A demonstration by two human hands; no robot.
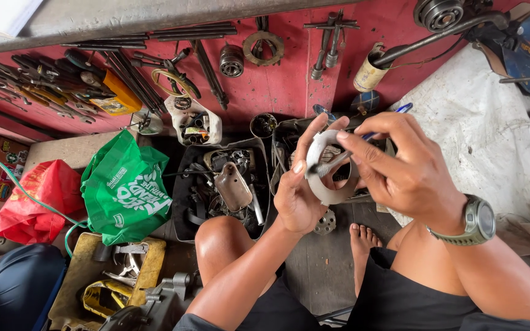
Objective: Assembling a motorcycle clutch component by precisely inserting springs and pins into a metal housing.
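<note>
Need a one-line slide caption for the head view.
Seated on a workshop floor, the left hand holds a grey metal ring while the right hand works a small brush across it.

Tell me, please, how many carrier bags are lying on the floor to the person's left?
2: a green bag beside the tray of metal parts, and a red bag further left. Others may be hidden beyond the frame.

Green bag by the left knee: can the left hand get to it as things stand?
Probably not right away. The left hand is wrapped around a grey metal ring that the right hand is brushing. The path to the green bag looks open, but the ring would have to go down first.
</note>
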